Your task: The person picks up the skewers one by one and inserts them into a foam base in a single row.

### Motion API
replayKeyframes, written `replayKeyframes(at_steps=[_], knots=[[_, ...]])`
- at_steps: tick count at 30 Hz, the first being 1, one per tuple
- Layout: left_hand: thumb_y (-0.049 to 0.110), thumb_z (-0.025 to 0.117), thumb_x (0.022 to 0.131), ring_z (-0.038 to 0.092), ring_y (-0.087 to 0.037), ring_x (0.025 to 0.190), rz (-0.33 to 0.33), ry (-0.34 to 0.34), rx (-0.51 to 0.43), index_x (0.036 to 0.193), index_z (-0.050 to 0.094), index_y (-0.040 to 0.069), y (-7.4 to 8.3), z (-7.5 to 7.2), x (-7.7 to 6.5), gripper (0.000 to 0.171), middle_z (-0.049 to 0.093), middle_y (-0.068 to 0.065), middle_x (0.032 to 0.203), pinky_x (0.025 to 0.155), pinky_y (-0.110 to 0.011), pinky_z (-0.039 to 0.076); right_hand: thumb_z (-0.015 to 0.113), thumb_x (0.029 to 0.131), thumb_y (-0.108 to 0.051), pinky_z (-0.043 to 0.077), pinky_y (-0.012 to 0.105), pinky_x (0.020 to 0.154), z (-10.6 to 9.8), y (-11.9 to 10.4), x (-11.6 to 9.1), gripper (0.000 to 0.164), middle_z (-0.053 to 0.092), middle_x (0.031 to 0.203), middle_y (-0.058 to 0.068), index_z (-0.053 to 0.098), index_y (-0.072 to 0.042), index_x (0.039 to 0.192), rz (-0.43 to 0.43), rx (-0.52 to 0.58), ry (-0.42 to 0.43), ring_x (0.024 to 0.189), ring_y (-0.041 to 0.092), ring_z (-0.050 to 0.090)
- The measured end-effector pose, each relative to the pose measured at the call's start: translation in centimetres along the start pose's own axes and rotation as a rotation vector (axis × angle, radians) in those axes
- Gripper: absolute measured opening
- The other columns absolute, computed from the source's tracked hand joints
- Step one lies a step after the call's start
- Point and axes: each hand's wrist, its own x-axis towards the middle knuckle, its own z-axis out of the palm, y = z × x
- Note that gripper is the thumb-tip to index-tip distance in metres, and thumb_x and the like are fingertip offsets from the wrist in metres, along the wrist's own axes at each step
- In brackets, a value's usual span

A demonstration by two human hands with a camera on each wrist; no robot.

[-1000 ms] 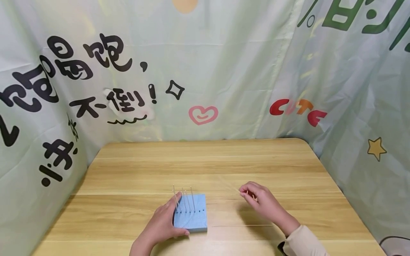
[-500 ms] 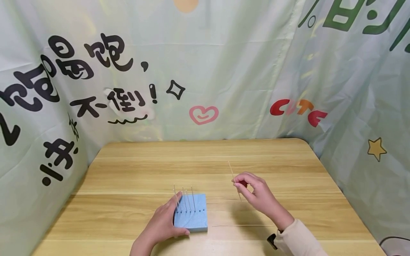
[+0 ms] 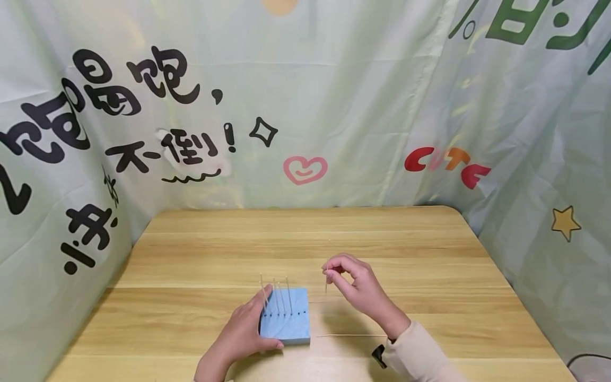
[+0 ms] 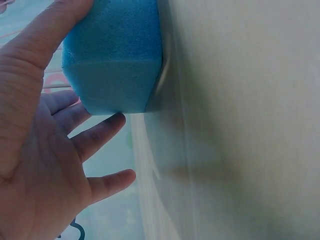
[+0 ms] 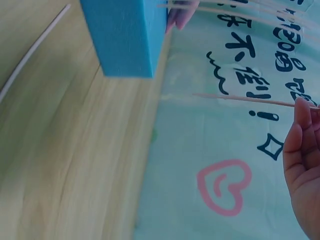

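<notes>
My left hand point(image 3: 238, 330) holds a blue foam block point(image 3: 297, 324) by its left side, thumb at the near edge and fingers at the far one. Several thin wooden sticks point(image 3: 288, 297) stand upright in a row of small dark holes across its top; holes toward the right end have no stick. To the right and above the table, my right hand point(image 3: 358, 281) pinches another thin wooden stick point(image 5: 245, 99) between thumb and fingertips. Its lower end points down, apart from the block. In the left wrist view, the block point(image 4: 112, 75) lies between the thumb and spread fingers.
A loose thin stick point(image 3: 350, 335) lies on the wooden table point(image 3: 200, 249) right of the block, its right end hidden by the right sleeve point(image 3: 420, 353). A printed curtain point(image 3: 353, 116) hangs behind and beside the table.
My right hand has moved left toward the block, turning its stick from slanted to nearly upright with the tip down. The left hand and block have stayed in place.
</notes>
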Motion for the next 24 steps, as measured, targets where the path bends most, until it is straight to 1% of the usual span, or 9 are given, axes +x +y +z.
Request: replayKeyframes(at_steps=[2,5,7,9,12,14,20,24], knots=[[0.051,0.086,0.056,0.041,-0.035,0.13,-0.004,0.0,-0.001,0.149,0.024,0.006,0.0,0.0,0.0,0.121,0.035,-0.017,0.148,0.103,-0.058,0.032,0.061,0.083,0.014,0.053,0.025,0.066,0.7,0.0,0.1,0.023,0.062,0.083,0.002,0.062,-0.005,0.095,-0.004,0.022,-0.004,0.071,0.013,0.06],[0.051,0.086,0.056,0.04,-0.035,0.13,-0.008,-0.001,-0.007,0.149,0.024,0.005,0.0,0.0,0.0,0.121,0.036,-0.018,0.148,0.103,-0.058,0.032,0.06,0.087,0.009,0.052,0.024,0.066,1.6,0.0,0.2,0.018,0.063,0.085,-0.001,0.062,-0.007,0.095,0.018,0.059,-0.015,0.072,0.012,0.06],[0.051,0.086,0.056,0.041,-0.036,0.129,-0.007,-0.004,-0.008,0.149,0.024,0.005,0.0,0.0,0.0,0.121,0.036,-0.018,0.148,0.103,-0.058,0.032,0.059,0.088,0.007,0.051,0.022,0.065,2.3,0.2,0.1,0.015,0.062,0.084,-0.002,0.062,-0.007,0.094,0.009,0.073,-0.015,0.072,0.011,0.06],[0.05,0.086,0.056,0.041,-0.036,0.129,0.0,-0.002,-0.009,0.149,0.025,0.004,-0.1,0.0,0.0,0.12,0.037,-0.019,0.147,0.103,-0.057,0.032,0.059,0.089,0.004,0.051,0.022,0.064,2.9,0.1,0.1,0.012,0.062,0.083,-0.003,0.062,-0.007,0.093,0.017,0.088,-0.018,0.072,0.01,0.06],[0.05,0.086,0.057,0.042,-0.035,0.128,0.007,-0.002,-0.006,0.148,0.025,0.004,-0.1,0.0,0.0,0.119,0.038,-0.019,0.146,0.103,-0.057,0.033,0.059,0.09,0.002,0.051,0.023,0.064,3.7,0.1,0.1,0.01,0.062,0.082,0.001,0.062,-0.007,0.092,0.029,0.122,-0.026,0.071,0.01,0.06],[0.049,0.086,0.057,0.042,-0.035,0.129,0.011,-0.003,-0.006,0.148,0.026,0.004,-0.2,0.0,0.1,0.119,0.038,-0.019,0.146,0.103,-0.056,0.033,0.059,0.09,0.002,0.052,0.024,0.065,4.0,-0.1,0.1,0.011,0.063,0.081,0.003,0.062,-0.007,0.093,0.057,0.141,-0.032,0.071,0.01,0.061],[0.049,0.086,0.057,0.041,-0.036,0.129,0.012,-0.01,-0.013,0.149,0.025,0.004,-0.2,0.1,0.1,0.119,0.035,-0.018,0.148,0.103,-0.058,0.032,0.06,0.086,0.01,0.053,0.026,0.064,4.7,0.0,-0.1,0.015,0.063,0.079,0.007,0.062,-0.003,0.093,0.074,0.151,-0.035,0.068,0.016,0.061],[0.049,0.086,0.057,0.039,-0.036,0.13,-0.002,-0.023,-0.017,0.149,0.024,0.005,-0.2,0.0,0.1,0.119,0.034,-0.017,0.149,0.104,-0.058,0.031,0.058,0.085,0.014,0.053,0.027,0.061,4.8,-0.9,0.1,0.014,0.062,0.079,0.011,0.061,0.001,0.091,0.083,0.169,-0.051,0.066,0.021,0.061]])
